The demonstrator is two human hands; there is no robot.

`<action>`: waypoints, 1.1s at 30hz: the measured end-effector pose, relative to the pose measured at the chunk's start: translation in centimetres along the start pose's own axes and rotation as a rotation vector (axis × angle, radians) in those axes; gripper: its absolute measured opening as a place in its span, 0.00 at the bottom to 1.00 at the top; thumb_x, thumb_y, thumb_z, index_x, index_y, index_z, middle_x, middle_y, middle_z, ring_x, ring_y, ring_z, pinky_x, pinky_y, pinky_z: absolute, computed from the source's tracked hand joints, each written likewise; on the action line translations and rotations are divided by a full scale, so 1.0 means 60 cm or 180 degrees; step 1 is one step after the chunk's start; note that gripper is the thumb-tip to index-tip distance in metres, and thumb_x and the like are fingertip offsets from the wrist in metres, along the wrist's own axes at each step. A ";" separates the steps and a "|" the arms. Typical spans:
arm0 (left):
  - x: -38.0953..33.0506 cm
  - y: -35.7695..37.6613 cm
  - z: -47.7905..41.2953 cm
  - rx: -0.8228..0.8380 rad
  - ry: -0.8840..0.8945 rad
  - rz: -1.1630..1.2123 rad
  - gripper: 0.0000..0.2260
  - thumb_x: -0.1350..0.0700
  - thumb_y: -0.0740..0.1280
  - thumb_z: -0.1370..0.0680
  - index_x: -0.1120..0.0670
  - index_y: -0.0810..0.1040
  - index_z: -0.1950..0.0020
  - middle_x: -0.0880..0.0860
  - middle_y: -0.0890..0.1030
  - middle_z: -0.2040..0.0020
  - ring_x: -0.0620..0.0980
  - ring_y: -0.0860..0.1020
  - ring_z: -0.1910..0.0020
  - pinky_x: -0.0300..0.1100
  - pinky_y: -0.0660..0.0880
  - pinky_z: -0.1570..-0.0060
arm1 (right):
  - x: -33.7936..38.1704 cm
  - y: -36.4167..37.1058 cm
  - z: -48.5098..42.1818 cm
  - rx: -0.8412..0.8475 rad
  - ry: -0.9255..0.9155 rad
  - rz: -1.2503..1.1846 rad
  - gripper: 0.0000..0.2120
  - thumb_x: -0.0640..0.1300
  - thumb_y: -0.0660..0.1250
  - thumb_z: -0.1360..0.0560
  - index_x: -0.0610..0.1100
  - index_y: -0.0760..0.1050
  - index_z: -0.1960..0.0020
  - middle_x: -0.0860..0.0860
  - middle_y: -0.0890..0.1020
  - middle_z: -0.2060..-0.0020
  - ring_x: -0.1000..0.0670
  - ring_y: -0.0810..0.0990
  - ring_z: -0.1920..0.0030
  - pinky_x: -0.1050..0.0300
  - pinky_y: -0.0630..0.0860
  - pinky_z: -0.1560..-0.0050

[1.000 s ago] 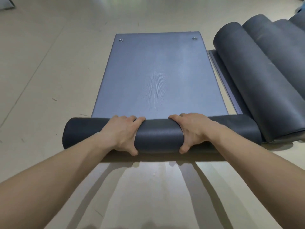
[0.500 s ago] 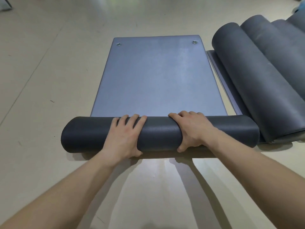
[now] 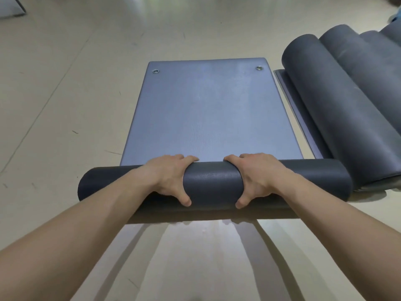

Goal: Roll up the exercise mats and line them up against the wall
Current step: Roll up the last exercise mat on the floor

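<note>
Left hand (image 3: 171,178) and right hand (image 3: 258,177) clamped over dark grey foam roll (image 3: 211,184), fingers across the top, thumbs tucked under the near side. Set near the middle, apart, likely to keep the coil tight and even. Unrolled blue-grey flat stretch of mat (image 3: 206,109) lying ahead on beige floor (image 3: 65,94), two metal eyelets (image 3: 155,71) at far end. Finished rolled grey mats (image 3: 338,101) lined up side by side at right, nearest one just beside the roll's end.

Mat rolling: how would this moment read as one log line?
step: rolling mat | left hand: on roll | right hand: on roll | far end: flat
</note>
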State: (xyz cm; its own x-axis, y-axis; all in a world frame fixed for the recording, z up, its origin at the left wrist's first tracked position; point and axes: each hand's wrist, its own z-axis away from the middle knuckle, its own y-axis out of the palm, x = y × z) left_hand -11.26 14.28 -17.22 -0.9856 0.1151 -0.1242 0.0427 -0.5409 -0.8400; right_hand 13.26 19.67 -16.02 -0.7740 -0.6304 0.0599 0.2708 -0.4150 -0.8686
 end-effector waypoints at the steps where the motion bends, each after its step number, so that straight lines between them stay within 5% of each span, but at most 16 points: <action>1: -0.007 0.020 0.010 -0.0425 0.0011 -0.0238 0.54 0.29 0.73 0.38 0.43 0.52 0.18 0.50 0.66 0.24 0.56 0.71 0.30 0.57 0.69 0.30 | -0.003 -0.009 -0.007 0.0080 0.0005 -0.0087 0.53 0.71 0.79 0.43 0.59 0.58 0.26 0.54 0.78 0.43 0.46 0.79 0.47 0.47 0.79 0.44; 4: -0.032 0.088 0.038 -0.1330 0.0027 -0.0898 0.58 0.28 0.73 0.38 0.48 0.48 0.17 0.54 0.61 0.21 0.60 0.65 0.26 0.62 0.63 0.27 | -0.013 -0.023 -0.027 0.0205 -0.0041 -0.0271 0.55 0.70 0.80 0.43 0.59 0.58 0.24 0.53 0.77 0.38 0.46 0.77 0.41 0.46 0.77 0.39; 10: -0.008 0.010 -0.025 -0.0838 0.0122 -0.0465 0.56 0.30 0.76 0.37 0.44 0.48 0.18 0.50 0.65 0.23 0.56 0.70 0.28 0.59 0.65 0.27 | 0.021 0.091 0.015 -0.1085 0.0354 0.0521 0.69 0.75 0.77 0.44 0.49 0.44 0.18 0.43 0.58 0.21 0.38 0.58 0.21 0.32 0.54 0.23; 15: -0.016 0.070 -0.003 -0.1253 -0.0188 -0.0963 0.58 0.32 0.75 0.33 0.49 0.40 0.18 0.57 0.52 0.18 0.63 0.53 0.19 0.63 0.51 0.21 | -0.010 0.041 -0.035 -0.0975 0.0222 0.0490 0.61 0.68 0.79 0.40 0.51 0.48 0.21 0.45 0.65 0.26 0.40 0.66 0.27 0.32 0.63 0.27; 19: 0.010 0.080 -0.024 -0.1562 -0.0383 -0.0879 0.57 0.33 0.77 0.33 0.51 0.43 0.19 0.57 0.56 0.19 0.62 0.57 0.20 0.58 0.55 0.21 | -0.018 0.024 -0.070 -0.0703 0.0300 0.0338 0.66 0.71 0.79 0.42 0.52 0.44 0.19 0.46 0.64 0.25 0.39 0.66 0.26 0.29 0.59 0.25; 21: 0.015 0.058 -0.043 -0.1453 -0.0288 -0.0837 0.55 0.33 0.77 0.36 0.50 0.50 0.20 0.55 0.63 0.22 0.59 0.65 0.24 0.56 0.60 0.23 | -0.011 0.045 -0.071 -0.0858 0.0427 0.0497 0.69 0.74 0.78 0.43 0.52 0.41 0.18 0.45 0.61 0.23 0.38 0.62 0.24 0.28 0.56 0.25; 24: 0.019 0.035 -0.050 -0.1315 -0.0208 -0.0782 0.51 0.33 0.77 0.36 0.49 0.56 0.21 0.52 0.70 0.27 0.56 0.72 0.31 0.54 0.67 0.27 | -0.014 0.045 -0.075 -0.1029 0.0280 0.0564 0.62 0.74 0.76 0.42 0.53 0.48 0.20 0.46 0.67 0.27 0.39 0.69 0.29 0.32 0.64 0.27; 29: 0.011 -0.013 -0.029 -0.0218 -0.0008 -0.0602 0.48 0.29 0.76 0.40 0.44 0.62 0.26 0.47 0.76 0.41 0.51 0.77 0.47 0.46 0.75 0.49 | -0.018 -0.010 -0.039 -0.0127 -0.0007 -0.0002 0.55 0.75 0.76 0.42 0.57 0.57 0.23 0.52 0.76 0.38 0.45 0.78 0.40 0.43 0.77 0.36; 31: 0.015 -0.023 -0.019 0.0393 0.0060 -0.0224 0.48 0.31 0.79 0.41 0.42 0.64 0.27 0.44 0.75 0.44 0.50 0.75 0.48 0.45 0.74 0.47 | -0.006 0.004 -0.005 -0.0069 -0.0030 -0.0185 0.60 0.77 0.74 0.44 0.57 0.52 0.20 0.52 0.74 0.34 0.45 0.76 0.36 0.42 0.72 0.30; 33: 0.020 -0.032 -0.019 0.0698 -0.0008 0.0197 0.47 0.35 0.83 0.41 0.41 0.65 0.26 0.43 0.75 0.42 0.50 0.75 0.45 0.46 0.74 0.42 | 0.012 0.049 0.030 -0.0617 0.0144 -0.0023 0.65 0.79 0.72 0.44 0.55 0.46 0.18 0.49 0.68 0.26 0.42 0.69 0.28 0.38 0.62 0.24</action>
State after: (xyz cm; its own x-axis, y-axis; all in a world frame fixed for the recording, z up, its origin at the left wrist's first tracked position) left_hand -12.31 16.42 -16.37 -0.9826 0.0740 -0.1703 0.0667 -0.7151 -0.6959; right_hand 14.53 16.81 -17.62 -0.8016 -0.5959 0.0480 0.1533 -0.2824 -0.9470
